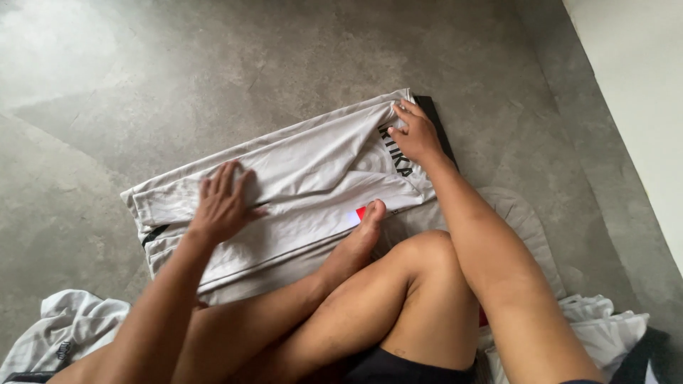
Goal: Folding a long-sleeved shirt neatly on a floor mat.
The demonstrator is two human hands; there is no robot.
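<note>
Left hand [222,203] flat, fingers spread, on white garment [299,192] at centre of floor [107,107]. Right hand [416,135] pinching collar edge at 1 o'clock. Press flat, pull taut, align edges. Foot [359,238] on hem.

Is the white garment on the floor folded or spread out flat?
Partly folded: the white garment lies doubled lengthwise, layers overlapping, left hand flat on it, right hand at its corner.
</note>
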